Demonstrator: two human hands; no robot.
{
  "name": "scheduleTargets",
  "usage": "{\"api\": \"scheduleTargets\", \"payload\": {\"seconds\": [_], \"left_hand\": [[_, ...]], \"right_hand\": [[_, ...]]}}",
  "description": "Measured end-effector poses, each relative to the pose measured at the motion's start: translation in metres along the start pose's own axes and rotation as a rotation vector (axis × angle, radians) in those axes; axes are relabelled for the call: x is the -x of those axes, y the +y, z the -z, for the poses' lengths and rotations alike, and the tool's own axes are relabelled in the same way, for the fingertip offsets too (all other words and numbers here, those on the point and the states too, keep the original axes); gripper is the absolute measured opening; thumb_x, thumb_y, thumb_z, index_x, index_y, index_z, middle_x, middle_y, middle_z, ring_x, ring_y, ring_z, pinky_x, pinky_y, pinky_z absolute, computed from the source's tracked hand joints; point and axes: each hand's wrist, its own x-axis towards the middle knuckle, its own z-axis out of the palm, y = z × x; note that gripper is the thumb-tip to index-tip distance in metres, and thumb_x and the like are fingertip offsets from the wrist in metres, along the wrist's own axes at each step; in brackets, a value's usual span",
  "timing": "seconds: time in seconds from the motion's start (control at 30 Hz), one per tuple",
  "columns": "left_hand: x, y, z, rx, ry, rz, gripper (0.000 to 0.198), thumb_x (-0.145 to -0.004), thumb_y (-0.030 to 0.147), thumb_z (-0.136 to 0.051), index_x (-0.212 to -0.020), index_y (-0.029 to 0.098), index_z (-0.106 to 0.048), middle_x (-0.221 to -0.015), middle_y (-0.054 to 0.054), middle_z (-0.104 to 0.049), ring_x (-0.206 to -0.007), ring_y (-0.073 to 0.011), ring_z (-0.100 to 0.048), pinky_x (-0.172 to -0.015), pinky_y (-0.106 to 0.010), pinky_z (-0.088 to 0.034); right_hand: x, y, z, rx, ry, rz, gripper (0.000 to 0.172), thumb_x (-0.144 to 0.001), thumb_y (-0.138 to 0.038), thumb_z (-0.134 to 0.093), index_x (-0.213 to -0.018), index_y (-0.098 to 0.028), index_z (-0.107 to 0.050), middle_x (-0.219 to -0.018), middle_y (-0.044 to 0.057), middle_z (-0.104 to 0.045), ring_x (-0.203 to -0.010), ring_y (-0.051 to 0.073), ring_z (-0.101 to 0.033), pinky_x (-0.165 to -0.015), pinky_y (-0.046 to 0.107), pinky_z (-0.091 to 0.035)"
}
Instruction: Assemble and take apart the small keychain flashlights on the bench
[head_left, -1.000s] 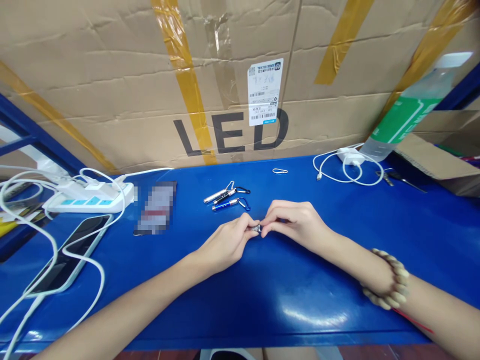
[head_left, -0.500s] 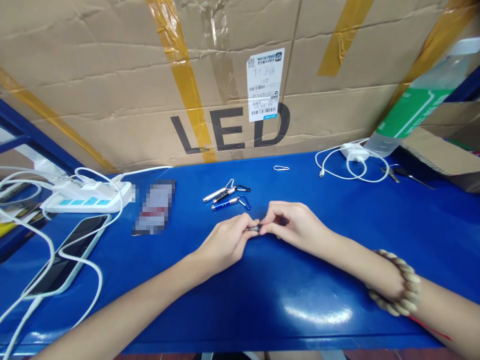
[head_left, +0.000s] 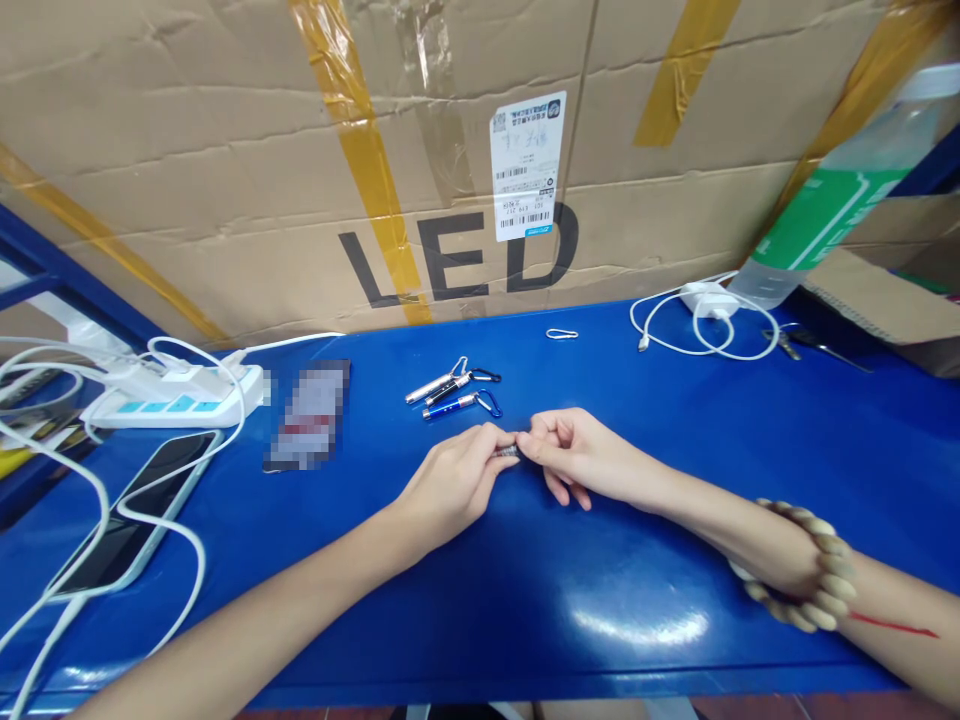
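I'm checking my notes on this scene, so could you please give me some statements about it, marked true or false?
1. The left grip holds a small part. True.
2. The bottle has a red label. False: it is green.
3. A beaded bracelet circles the right arm. True.
4. The loose clip lies on the phone. False: it lies on the table.
5. Three tubes lie together on the table. True.

Before you, glossy blue tabletop (head_left: 480, 600): three penlights (head_left: 448, 408) near middle, loose silver clip (head_left: 562, 337) farther back; to your left, phone (head_left: 116, 545), pixelated flat item (head_left: 309, 415), white power strip (head_left: 180, 407); to right, white charger (head_left: 705, 299), bottle (head_left: 832, 215).
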Motion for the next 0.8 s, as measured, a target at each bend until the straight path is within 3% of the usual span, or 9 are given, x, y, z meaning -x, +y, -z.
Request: {"api": "scheduleTargets", "payload": {"seconds": [0.13, 0.33, 0.47, 0.57, 0.67, 0.8], "left_hand": [[-0.001, 0.0, 0.0, -0.001, -0.004, -0.015, 0.019, -0.09, 0.018, -0.04, -0.106, 0.016, -0.049, -0.091, -0.005, -0.064, -0.081, -0.0142, -0.061, -0.073, -0.025, -0.048], [-0.003, 0.001, 0.002, -0.056, 0.035, -0.069, 0.018, -0.09, 0.019, -0.038, -0.092, 0.014, -0.055, -0.074, -0.004, -0.06, -0.068, -0.0143, -0.056, -0.064, -0.025, -0.047], [-0.004, 0.003, 0.004, -0.052, 0.025, -0.044, 0.018, -0.09, 0.017, -0.037, -0.092, 0.014, -0.055, -0.077, -0.005, -0.061, -0.071, -0.0146, -0.056, -0.066, -0.025, -0.047], [-0.005, 0.004, 0.005, -0.048, 0.004, -0.009, 0.02, -0.09, 0.017, -0.036, -0.094, 0.014, -0.054, -0.081, -0.005, -0.062, -0.075, -0.0155, -0.057, -0.069, -0.027, -0.047], [-0.005, 0.003, 0.005, -0.042, -0.015, 0.011, 0.02, -0.09, 0.017, -0.035, -0.095, 0.015, -0.054, -0.083, -0.005, -0.063, -0.076, -0.0159, -0.058, -0.07, -0.027, -0.047], [-0.005, 0.002, 0.005, 0.001, -0.008, 0.039, 0.021, -0.09, 0.017, -0.035, -0.098, 0.016, -0.054, -0.089, -0.006, -0.063, -0.082, -0.0155, -0.058, -0.073, -0.026, -0.047]], "right_hand": [[0.001, -0.002, 0.0, -0.035, 0.036, -0.018, 0.038, -0.073, -0.051, -0.057, -0.063, -0.017, -0.043, -0.036, -0.006, -0.052, -0.024, 0.004, -0.037, -0.026, 0.012, -0.025], [0.0, -0.004, 0.001, -0.045, 0.04, 0.009, 0.038, -0.071, -0.051, -0.06, -0.064, -0.017, -0.045, -0.038, -0.006, -0.052, -0.026, 0.004, -0.039, -0.028, 0.013, -0.029], [0.001, -0.005, 0.003, 0.04, 0.085, 0.054, 0.04, -0.069, -0.052, -0.062, -0.06, -0.018, -0.043, -0.038, -0.006, -0.049, -0.029, 0.004, -0.04, -0.03, 0.015, -0.032], [0.001, -0.005, 0.005, 0.17, 0.216, 0.187, 0.04, -0.069, -0.049, -0.063, -0.055, -0.017, -0.043, -0.04, -0.005, -0.048, -0.034, 0.005, -0.043, -0.034, 0.015, -0.033], [0.001, -0.004, 0.009, 0.309, 0.325, 0.384, 0.032, -0.07, -0.044, -0.066, -0.062, -0.015, -0.053, -0.051, -0.002, -0.055, -0.04, 0.006, -0.047, -0.04, 0.017, -0.037], [0.003, -0.003, 0.018, 0.581, 0.31, 0.713, 0.02, -0.077, -0.035, -0.063, -0.086, -0.018, -0.066, -0.077, 0.003, -0.064, -0.058, 0.009, -0.056, -0.053, 0.02, -0.044]]}}
